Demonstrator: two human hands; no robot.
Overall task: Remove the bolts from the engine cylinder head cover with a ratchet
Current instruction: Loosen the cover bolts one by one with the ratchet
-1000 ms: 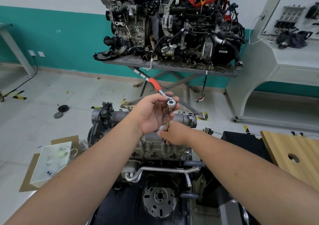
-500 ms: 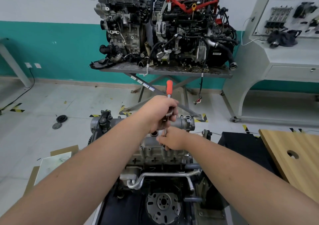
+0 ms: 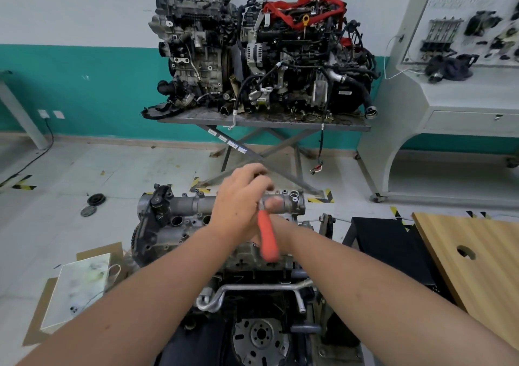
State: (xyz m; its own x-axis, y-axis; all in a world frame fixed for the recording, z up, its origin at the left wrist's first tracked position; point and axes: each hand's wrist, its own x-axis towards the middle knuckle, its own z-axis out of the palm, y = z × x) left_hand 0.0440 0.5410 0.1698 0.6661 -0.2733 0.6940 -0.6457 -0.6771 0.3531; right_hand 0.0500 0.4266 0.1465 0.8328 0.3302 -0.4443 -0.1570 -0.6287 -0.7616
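A grey engine with its cylinder head cover [image 3: 185, 219] stands in front of me. My left hand [image 3: 241, 199] is closed over the head of a ratchet, whose orange handle [image 3: 268, 237] points down towards me. My right hand [image 3: 280, 235] sits lower, mostly hidden behind the handle and my left hand, and seems to grip the extension beneath the ratchet head. The bolt and socket are hidden.
Two engines rest on a scissor stand [image 3: 264, 119] at the wall. A wooden board with a hole [image 3: 471, 256] lies at right, beside a black crate [image 3: 384, 242]. A white tray on cardboard [image 3: 81, 284] sits at left. Two round parts [image 3: 92, 204] lie on the floor.
The ratchet handle swung from pointing away up-left, through upright, round to pointing down towards me. My left hand stayed on the ratchet head; my right hand stayed below it.
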